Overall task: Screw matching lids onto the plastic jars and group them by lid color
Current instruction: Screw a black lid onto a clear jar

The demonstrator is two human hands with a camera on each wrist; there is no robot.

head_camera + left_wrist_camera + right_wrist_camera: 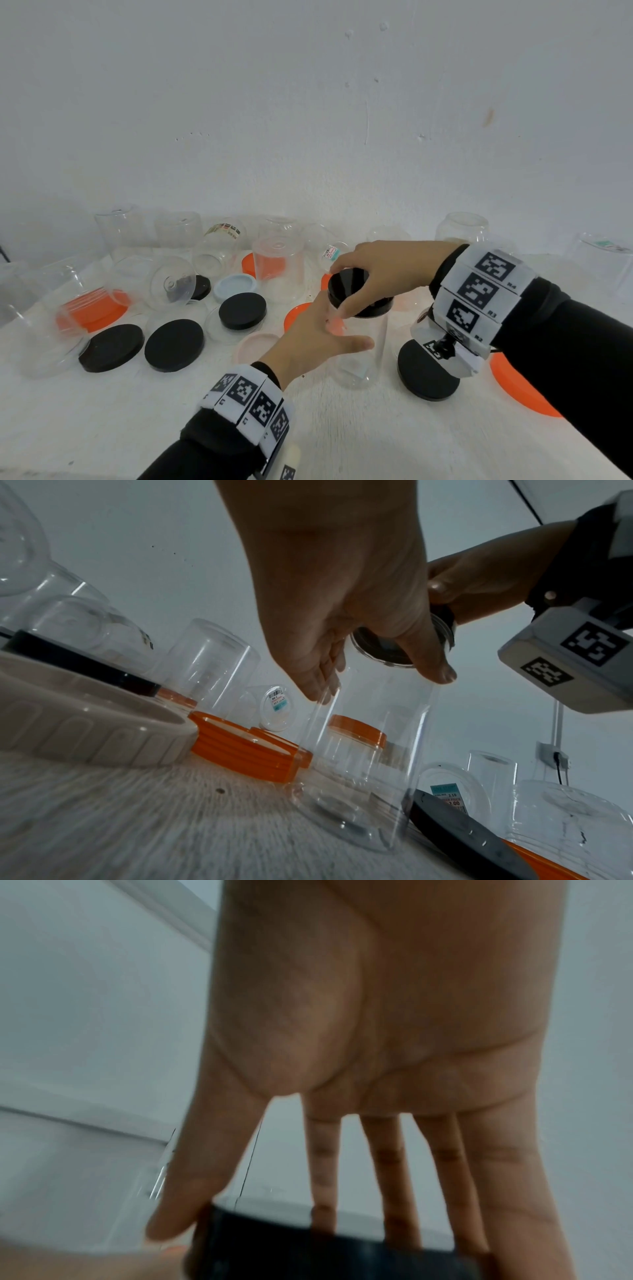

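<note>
A tall clear plastic jar (pixel 364 353) stands upright on the white table (pixel 342 438), right of centre. My left hand (pixel 342 329) grips its upper body from the left, thumb in front. A black lid (pixel 352 281) sits tilted on the jar's mouth. My right hand (pixel 342 291) comes in from the right and grips the lid's rim with thumb and fingers. In the left wrist view my left hand (pixel 383 685) wraps the jar (pixel 369 750) just under the lid (pixel 394 650). The right wrist view shows my right hand's fingers (pixel 394 1177) spread over the black lid (pixel 325 1256).
Loose black lids (pixel 111 347) (pixel 174 344) (pixel 242 310) (pixel 428 375) lie around the jar. Orange lids (pixel 524 390) (pixel 90 310), a pink lid (pixel 255 346) and a pale blue lid (pixel 235 286) lie nearby. Several clear jars (pixel 277 267) stand inverted or lie along the white wall.
</note>
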